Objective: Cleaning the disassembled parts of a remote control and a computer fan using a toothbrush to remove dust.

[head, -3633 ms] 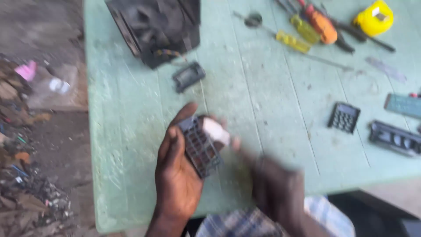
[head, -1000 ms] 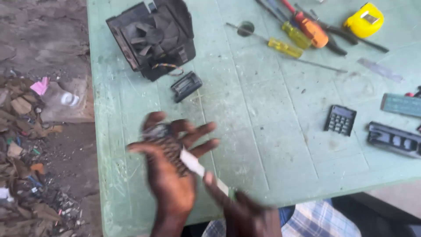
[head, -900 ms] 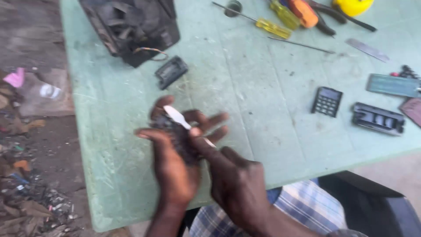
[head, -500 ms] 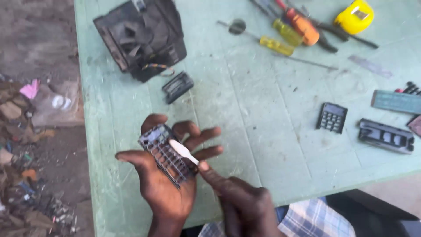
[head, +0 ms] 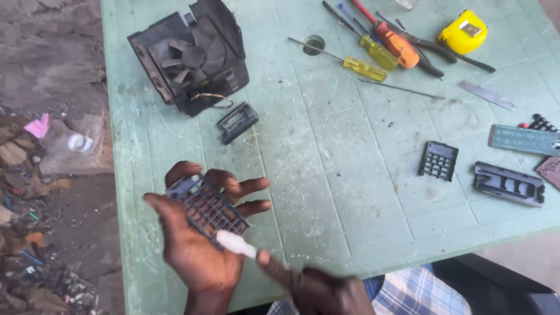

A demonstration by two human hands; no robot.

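My left hand (head: 195, 248) cupped the grid frame (head: 205, 206) over the table (head: 350, 175) edge, fingers half open. Right hand (head: 318, 286) pinched a white stick (head: 236, 243) against it. Frame judged light, thin, brittle; best held by its rim.

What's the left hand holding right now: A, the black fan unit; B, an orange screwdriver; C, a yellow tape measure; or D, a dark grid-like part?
D: the left hand cradles the dark grid-like part in its palm, while the right hand puts a white tool to it.
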